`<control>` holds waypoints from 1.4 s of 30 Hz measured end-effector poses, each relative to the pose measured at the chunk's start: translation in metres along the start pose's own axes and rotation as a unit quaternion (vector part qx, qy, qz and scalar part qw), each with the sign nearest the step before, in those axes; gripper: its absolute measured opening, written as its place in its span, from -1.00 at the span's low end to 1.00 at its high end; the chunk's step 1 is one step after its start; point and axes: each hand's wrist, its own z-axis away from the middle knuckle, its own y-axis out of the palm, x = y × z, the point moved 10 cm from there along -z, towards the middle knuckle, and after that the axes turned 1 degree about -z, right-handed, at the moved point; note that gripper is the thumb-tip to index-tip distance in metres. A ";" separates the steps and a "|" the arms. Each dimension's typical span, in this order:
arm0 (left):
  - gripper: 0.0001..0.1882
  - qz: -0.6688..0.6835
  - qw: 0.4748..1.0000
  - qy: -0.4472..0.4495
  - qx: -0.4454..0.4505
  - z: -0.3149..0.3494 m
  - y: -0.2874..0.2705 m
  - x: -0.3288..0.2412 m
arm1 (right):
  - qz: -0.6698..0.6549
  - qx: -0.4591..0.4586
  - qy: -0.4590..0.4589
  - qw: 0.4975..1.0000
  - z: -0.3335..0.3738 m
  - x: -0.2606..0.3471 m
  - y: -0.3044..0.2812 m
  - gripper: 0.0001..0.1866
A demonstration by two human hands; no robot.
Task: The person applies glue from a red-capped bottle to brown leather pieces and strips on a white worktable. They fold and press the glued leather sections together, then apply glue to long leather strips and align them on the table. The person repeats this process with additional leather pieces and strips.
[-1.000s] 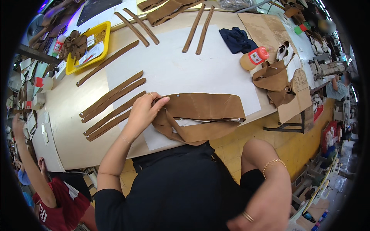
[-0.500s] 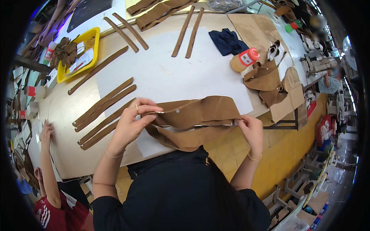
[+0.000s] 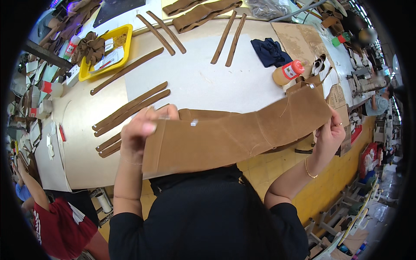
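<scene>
A wide brown leather-like band (image 3: 225,141) is stretched between my two hands above the near edge of the table. Stitched seams, a loose thread and small white tags show on its face. My left hand (image 3: 146,128), blurred by motion, grips its left end. At the right end, my right hand (image 3: 330,132) has its fingers closed on the edge. More brown material shows behind the band's upper and lower edges, partly hidden by it. Left of the band, narrow brown strips (image 3: 130,108) lie on the table, the nearer ones partly covered by my left hand and arm.
A yellow tray (image 3: 129,45) stands at the far left. Further strips (image 3: 223,37) lie at the back. On the right are dark blue cloth (image 3: 271,53), a red-capped bottle (image 3: 286,73) and cardboard (image 3: 299,41). A co-worker in a red shirt (image 3: 65,225) is at lower left.
The band has been raised and spread wider, its broad face now turned toward me. My right hand has moved right and up. The co-worker's hand has drawn back from the table.
</scene>
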 end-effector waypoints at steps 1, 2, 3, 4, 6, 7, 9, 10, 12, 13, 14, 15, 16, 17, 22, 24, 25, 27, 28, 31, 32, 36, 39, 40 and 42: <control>-0.73 0.010 0.998 0.024 0.056 0.001 0.014 -0.005 | -0.038 -0.009 -0.010 0.999 -0.003 0.000 0.000 -0.81; -0.68 -0.002 0.991 0.017 0.136 0.009 0.019 -0.007 | -0.106 0.052 -0.020 0.993 -0.007 0.006 0.013 -0.79; -0.64 -0.017 0.975 0.040 0.216 0.015 0.034 -0.006 | -0.139 0.031 -0.031 0.989 -0.012 0.012 0.020 -0.78; -0.64 -0.136 0.957 -0.004 0.255 0.019 0.039 0.001 | -0.171 0.009 -0.042 0.984 -0.016 0.018 0.032 -0.78; -0.66 -0.339 0.889 -0.098 0.291 0.017 0.037 0.023 | -0.253 0.074 -0.067 0.962 -0.022 0.032 0.040 -0.74; -0.67 -0.429 0.847 -0.147 0.279 0.017 0.028 0.041 | -0.275 0.110 -0.067 0.953 -0.023 0.040 0.046 -0.73; -0.45 -0.416 0.872 -0.152 0.211 0.015 0.029 0.056 | -0.345 0.210 -0.070 0.912 -0.024 0.064 0.093 -0.69; -0.40 -0.437 0.853 -0.158 0.235 0.018 0.029 0.068 | -0.349 0.259 -0.081 0.897 -0.013 0.087 0.109 -0.60; -0.29 -0.507 0.792 -0.162 0.298 0.023 0.030 0.079 | -0.398 0.322 -0.112 0.852 0.009 0.117 0.134 -0.63; -0.23 -0.555 0.744 -0.163 0.335 0.025 0.036 0.081 | -0.417 0.362 -0.114 0.826 0.019 0.125 0.145 -0.64; -0.16 -0.514 0.787 -0.133 0.314 0.019 0.046 0.069 | -0.432 0.400 -0.112 0.800 0.031 0.132 0.155 -0.64; -0.08 -0.473 0.824 -0.100 0.296 0.014 0.056 0.056 | -0.431 0.442 -0.104 0.780 0.042 0.136 0.163 -0.62; -0.06 -0.439 0.853 -0.068 0.273 0.010 0.057 0.044 | -0.426 0.484 -0.044 0.763 0.053 0.131 0.174 -0.57; -0.03 -0.403 0.880 -0.039 0.247 0.007 0.058 0.033 | -0.385 0.518 -0.011 0.763 0.062 0.127 0.184 -0.55; -0.42 -0.188 0.982 -0.028 -0.007 0.000 0.028 0.018 | -0.082 0.602 -0.019 0.794 0.092 0.099 0.220 -0.57; -0.45 -0.212 0.975 -0.005 -0.062 -0.004 0.020 0.016 | -0.109 0.494 -0.063 0.860 0.075 0.089 0.212 -0.57; -0.46 -0.224 0.971 0.005 -0.088 -0.006 0.015 0.013 | -0.121 0.435 -0.084 0.888 0.066 0.080 0.205 -0.56; -0.42 -0.196 0.974 0.012 -0.112 -0.006 0.009 0.011 | -0.262 0.341 0.072 0.900 0.040 0.017 0.190 -0.64; -0.40 -0.189 0.976 0.017 -0.110 -0.007 0.007 0.009 | -0.438 0.332 0.158 0.820 0.030 -0.024 0.189 -0.58; -0.32 -0.195 0.975 0.006 -0.110 -0.010 0.006 0.007 | -0.690 0.214 0.317 0.615 -0.001 -0.087 0.189 -0.29; -0.31 -0.207 0.972 0.006 -0.110 -0.010 0.008 0.007 | -0.728 0.167 0.355 0.562 -0.007 -0.101 0.190 -0.19; -0.26 -0.257 0.961 -0.004 -0.105 -0.014 0.009 0.008 | -0.821 0.070 0.310 0.474 -0.043 -0.133 0.171 -0.01; -0.22 -0.254 0.962 -0.012 -0.098 -0.016 0.010 0.008 | -0.850 -0.011 0.297 0.435 -0.059 -0.169 0.163 0.02; -0.22 -0.253 0.963 -0.011 -0.093 -0.017 0.012 0.007 | -0.835 -0.049 0.313 0.449 -0.061 -0.184 0.163 -0.08; -0.22 -0.250 0.965 -0.013 -0.081 -0.019 0.015 0.008 | -0.804 -0.004 0.335 0.491 -0.068 -0.197 0.166 -0.19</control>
